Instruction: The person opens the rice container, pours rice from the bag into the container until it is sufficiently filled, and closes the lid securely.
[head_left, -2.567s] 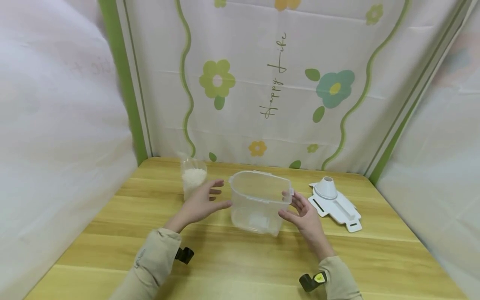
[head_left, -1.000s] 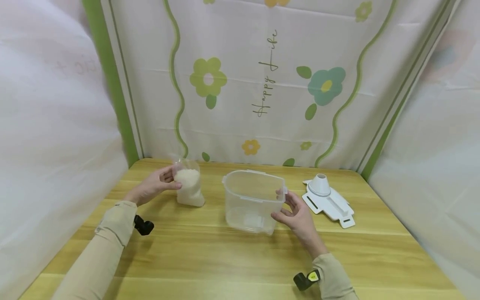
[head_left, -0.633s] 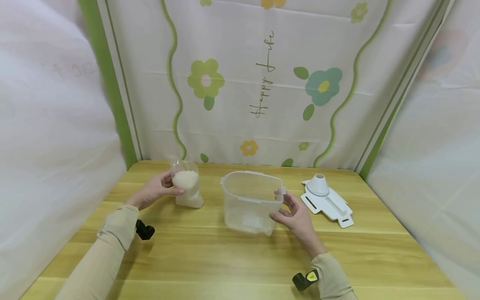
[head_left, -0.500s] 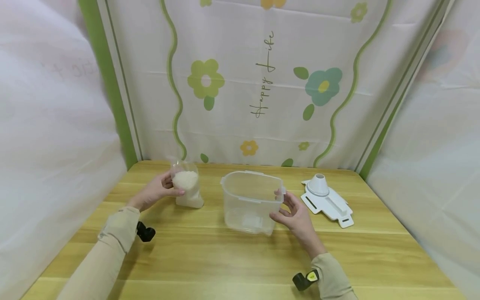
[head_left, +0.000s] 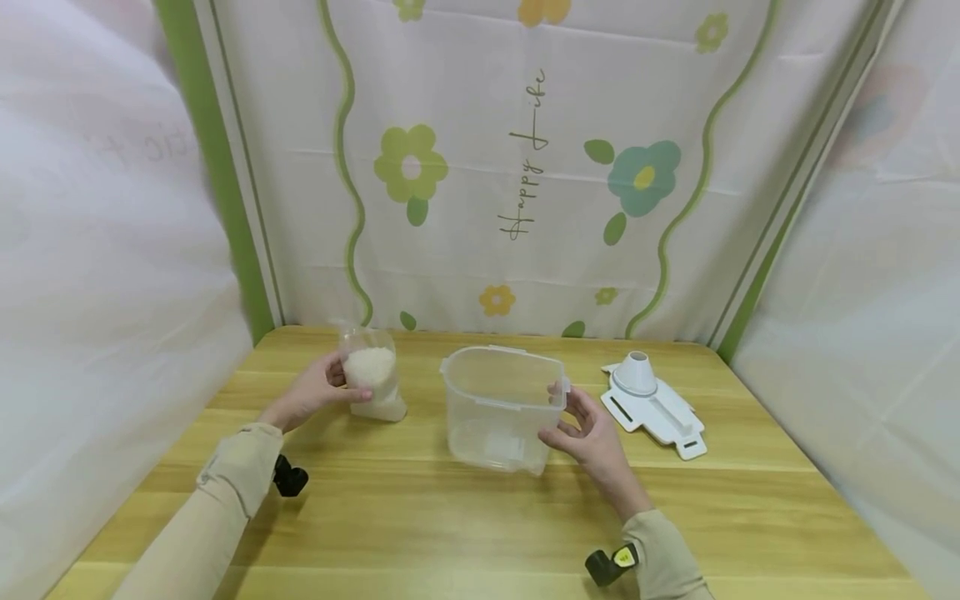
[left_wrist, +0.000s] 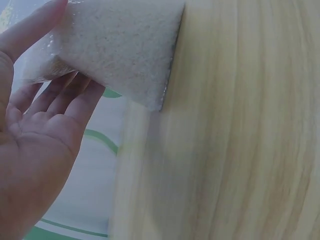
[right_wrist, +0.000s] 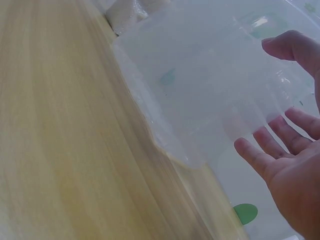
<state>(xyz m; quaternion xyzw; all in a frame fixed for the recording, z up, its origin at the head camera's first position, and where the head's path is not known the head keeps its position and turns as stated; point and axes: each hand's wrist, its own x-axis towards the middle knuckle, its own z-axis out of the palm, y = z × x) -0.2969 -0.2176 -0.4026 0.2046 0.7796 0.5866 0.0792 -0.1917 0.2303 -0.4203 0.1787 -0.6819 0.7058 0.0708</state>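
My left hand [head_left: 311,393] holds a clear plastic bag of rice [head_left: 375,375], thumb in front and fingers behind. Up close in the left wrist view, the white grains fill the bag [left_wrist: 120,45]; its bottom is at the tabletop. At the centre of the head view, an open-topped translucent plastic container [head_left: 495,425] stands upright. My right hand [head_left: 592,437] grips its right end, the thumb on the near side and the fingers round the end wall. In the right wrist view the fingertips [right_wrist: 245,145] meet the container's wall [right_wrist: 175,90].
A white lid [head_left: 663,417] with a cone-shaped spout lies on the wooden table [head_left: 450,533], right of the container. Flower-printed fabric [head_left: 465,208] hangs along the back edge, and pale fabric walls close in both sides.
My left hand has moved from beside the container leftward to the bag and taken hold of it. My right hand has stayed at the container's right end. The head view has shifted slightly.
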